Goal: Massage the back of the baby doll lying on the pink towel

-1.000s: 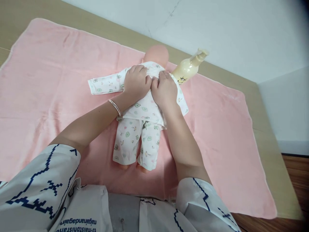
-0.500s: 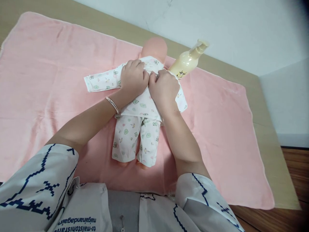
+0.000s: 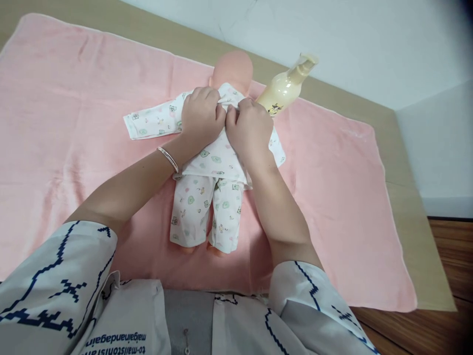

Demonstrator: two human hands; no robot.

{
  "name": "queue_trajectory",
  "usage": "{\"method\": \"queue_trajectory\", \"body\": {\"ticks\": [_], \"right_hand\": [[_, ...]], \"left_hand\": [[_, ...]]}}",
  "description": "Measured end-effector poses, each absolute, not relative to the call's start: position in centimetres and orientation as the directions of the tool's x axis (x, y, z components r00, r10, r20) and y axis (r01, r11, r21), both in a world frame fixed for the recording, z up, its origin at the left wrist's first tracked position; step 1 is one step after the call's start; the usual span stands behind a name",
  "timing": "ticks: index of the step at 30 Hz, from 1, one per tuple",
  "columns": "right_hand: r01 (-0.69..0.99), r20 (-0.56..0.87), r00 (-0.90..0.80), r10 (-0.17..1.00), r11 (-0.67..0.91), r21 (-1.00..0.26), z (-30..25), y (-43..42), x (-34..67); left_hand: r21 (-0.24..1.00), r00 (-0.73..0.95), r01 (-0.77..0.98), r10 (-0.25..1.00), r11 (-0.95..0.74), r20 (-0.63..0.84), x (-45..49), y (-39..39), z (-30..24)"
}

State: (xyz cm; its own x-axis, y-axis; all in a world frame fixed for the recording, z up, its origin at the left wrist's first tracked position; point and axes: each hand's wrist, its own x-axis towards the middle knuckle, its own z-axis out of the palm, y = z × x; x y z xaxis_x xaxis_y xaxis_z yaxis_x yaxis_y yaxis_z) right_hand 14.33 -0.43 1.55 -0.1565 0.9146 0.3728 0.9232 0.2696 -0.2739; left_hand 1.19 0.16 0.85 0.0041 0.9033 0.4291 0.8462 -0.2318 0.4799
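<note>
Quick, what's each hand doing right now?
Left hand: curled on the printed white top; grip can't be told.
Right hand: curled there too; grip hidden.

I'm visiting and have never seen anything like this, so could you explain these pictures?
There is no machine here, just a person. Every picture comes from one camera worn on that person's head, looking forward and down. A pink blanket is spread on a table, and on it lies a doll in a patterned shirt and trousers. A pump bottle is beside the doll. The left hand and right hand both touch the shirt; whether they grip it is hard to tell.
</note>
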Motion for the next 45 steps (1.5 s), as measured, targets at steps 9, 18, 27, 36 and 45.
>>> {"method": "queue_trajectory", "body": {"ticks": [9,18,27,36,45], "right_hand": [[0.893,0.404,-0.226,0.886,0.354,-0.277,0.7,1.0,15.2],[0.910,0.363,-0.200,0.910,0.310,-0.274,1.4,0.2,14.8],[0.908,0.372,-0.202,0.906,0.316,-0.276,1.5,0.3,15.1],[0.895,0.416,-0.210,0.885,0.345,-0.281,1.0,1.1,15.4],[0.901,0.484,-0.124,0.866,0.303,-0.310,0.1,0.5,15.1]], "left_hand": [[0.457,0.033,0.864,0.930,-0.211,0.367,1.6,1.0,1.0],[0.499,0.005,0.833,0.905,-0.239,0.425,1.3,0.7,0.7],[0.521,-0.015,0.821,0.904,-0.233,0.427,1.4,0.8,0.6],[0.517,-0.018,0.829,0.915,-0.212,0.404,1.4,1.1,0.6],[0.513,-0.012,0.817,0.880,-0.265,0.474,1.0,0.8,0.3]]}}
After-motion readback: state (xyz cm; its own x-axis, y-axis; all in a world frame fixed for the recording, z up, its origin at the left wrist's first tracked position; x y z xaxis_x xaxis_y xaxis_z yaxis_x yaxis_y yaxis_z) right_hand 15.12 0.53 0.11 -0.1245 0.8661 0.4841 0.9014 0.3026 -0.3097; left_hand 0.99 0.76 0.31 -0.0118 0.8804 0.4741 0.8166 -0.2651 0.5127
